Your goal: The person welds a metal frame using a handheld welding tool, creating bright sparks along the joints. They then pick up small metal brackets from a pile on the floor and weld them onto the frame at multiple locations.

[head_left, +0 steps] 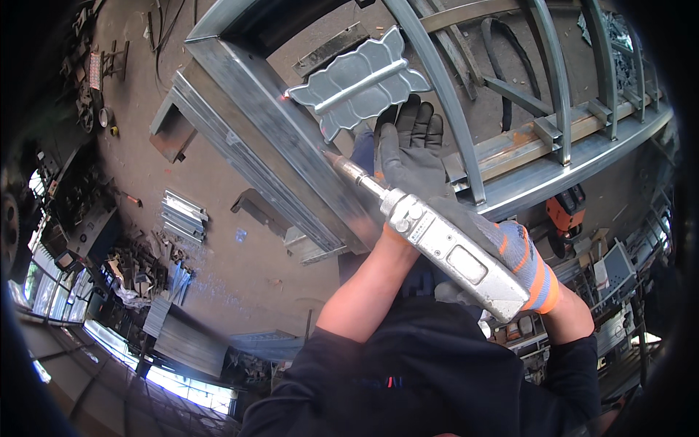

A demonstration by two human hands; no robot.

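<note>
My right hand (518,256), in a grey and orange glove, is closed around a silver handheld welding gun (444,247). Its copper-coloured nozzle (336,159) points up-left, beside a steel tube of the frame (291,138). My left hand (413,149), in a dark glove, lies palm up beyond the gun with its fingers stretched out. Those fingers are by the lower right edge of a grey leaf-shaped metal ornament (360,86); whether they touch it I cannot tell. The ornament spans between two frame tubes, its left points against the wider one.
Curved steel bars (550,80) rise from the frame's right part. An orange machine (566,211) sits below that side. On the floor at left lie stacked metal strips (184,216), a bent steel piece (261,211) and a scrap pile (142,266). A black strap (510,62) lies beyond the bars.
</note>
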